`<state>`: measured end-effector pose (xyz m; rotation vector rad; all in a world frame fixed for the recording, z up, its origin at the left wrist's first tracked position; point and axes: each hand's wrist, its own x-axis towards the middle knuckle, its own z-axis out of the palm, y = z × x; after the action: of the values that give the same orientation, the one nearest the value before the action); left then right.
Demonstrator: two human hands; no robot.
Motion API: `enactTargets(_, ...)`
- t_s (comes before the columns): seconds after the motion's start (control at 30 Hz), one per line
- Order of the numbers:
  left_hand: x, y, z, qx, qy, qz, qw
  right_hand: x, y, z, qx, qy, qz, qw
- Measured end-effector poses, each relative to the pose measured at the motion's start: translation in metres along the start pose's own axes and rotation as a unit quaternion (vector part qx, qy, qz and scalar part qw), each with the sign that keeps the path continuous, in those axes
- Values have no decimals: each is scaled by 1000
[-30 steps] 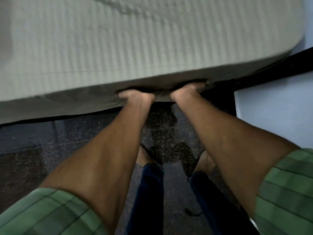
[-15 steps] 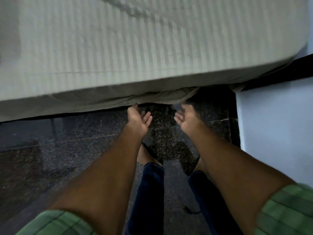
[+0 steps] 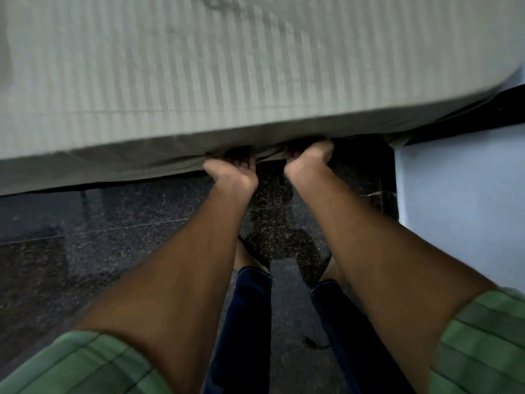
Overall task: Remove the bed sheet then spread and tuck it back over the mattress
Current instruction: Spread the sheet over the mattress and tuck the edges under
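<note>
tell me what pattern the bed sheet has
The bed sheet is pale grey-green with narrow tonal stripes, seen in the head view.

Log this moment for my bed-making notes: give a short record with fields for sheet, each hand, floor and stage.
sheet: striped, pale, over the mattress top, its edge hanging at the near side
left hand: palm up, fingers pushed under the sheet edge
right hand: same, beside the left
floor: dark speckled stone
stage: tucking near edge

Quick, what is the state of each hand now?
Left hand: fingers curled under the bed sheet edge, gripping it.
Right hand: also gripping the sheet's lower edge.
</note>
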<state>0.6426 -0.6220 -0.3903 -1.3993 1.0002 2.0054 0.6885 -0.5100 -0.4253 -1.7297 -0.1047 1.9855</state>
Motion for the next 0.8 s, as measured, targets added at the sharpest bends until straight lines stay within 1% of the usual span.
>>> enactTargets(0.07,0,0,12,-33,2,-7,999,-3,-2,3,90,-54,26,994)
enactTargets(0.1,-1,1,18,-49,-10,-19,999,-5,-5,7,115,-62,35,991)
enactTargets(0.2,-10,5,38,-53,-52,-52,996,-2,-16,21,118,-66,61,989)
enactTargets(0.27,-7,5,37,-64,-56,-50,995,6,-18,20,123,-62,49,989)
enactTargets(0.3,-4,7,30,-52,-62,-46,996,10,-19,15,118,-76,48,989)
enactTargets(0.37,7,13,7,21,-74,-43,996,6,-23,6,87,-115,62,988)
enactTargets(0.43,9,21,-18,153,-61,-35,986,-8,-26,-11,48,-135,75,987)
enactTargets(0.47,9,25,-31,210,-50,-30,976,-16,-25,-22,3,-116,72,991)
enactTargets(0.5,5,29,-38,230,-42,-26,972,-26,-23,-33,-38,-91,68,993)
enactTargets(0.6,-4,34,-55,187,-10,-25,982,-56,-1,-60,-71,-38,86,993)
enactTargets(0.7,-14,35,-68,109,-14,-41,993,-75,37,-57,-77,-61,153,983)
enactTargets(0.8,-15,48,-80,32,-34,-33,998,-87,68,-35,-63,-88,170,979)
